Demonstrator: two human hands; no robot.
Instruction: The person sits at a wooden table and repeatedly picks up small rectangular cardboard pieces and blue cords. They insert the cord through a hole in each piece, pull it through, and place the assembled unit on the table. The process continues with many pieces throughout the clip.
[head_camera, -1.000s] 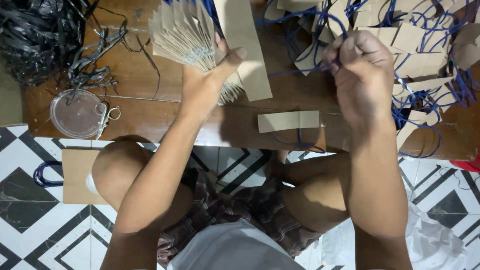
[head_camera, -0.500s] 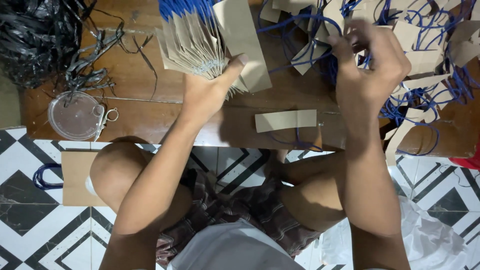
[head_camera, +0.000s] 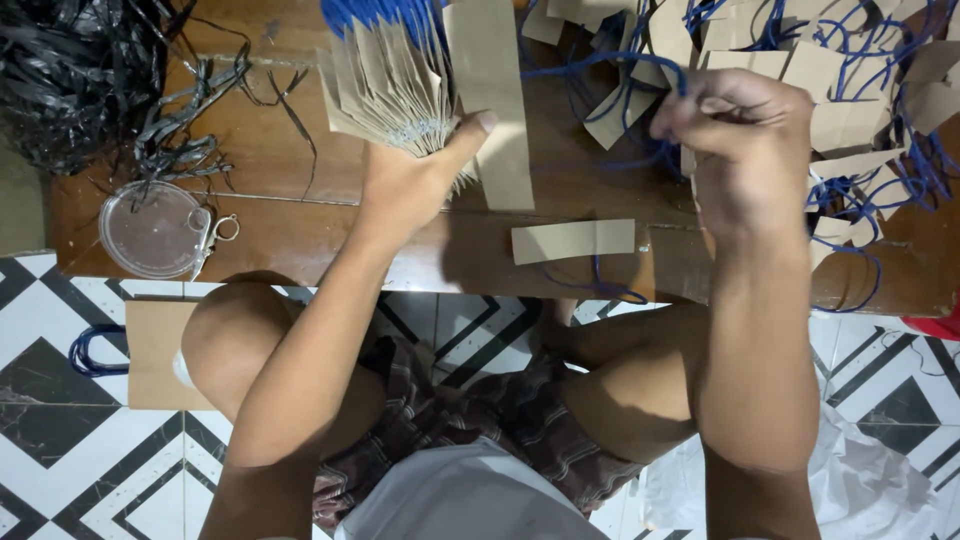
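Low wooden table (head_camera: 300, 150), brown card strips (head_camera: 573, 241), round clear lid (head_camera: 150, 228), black ribbon (head_camera: 70, 80)

1. Left hand (head_camera: 405, 185): the fingers are closed around a fanned stack of brown card tags (head_camera: 385, 90). A long brown card strip (head_camera: 490, 100) lies against the thumb side and blocks that flank.
2. Outward of the left fingers, bare wooden tabletop (head_camera: 270, 150) gives free passage as far as the black strap tangle (head_camera: 90, 80), the clear round lid (head_camera: 150, 228) and the small scissors (head_camera: 212, 238).
3. Between the hands, open tabletop holds only a short card strip (head_camera: 573, 241).
4. Right hand (head_camera: 745, 150): blue cord (head_camera: 600, 65) crosses at the fingertips, and a heap of corded tags (head_camera: 860, 110) crowds beyond and outward.
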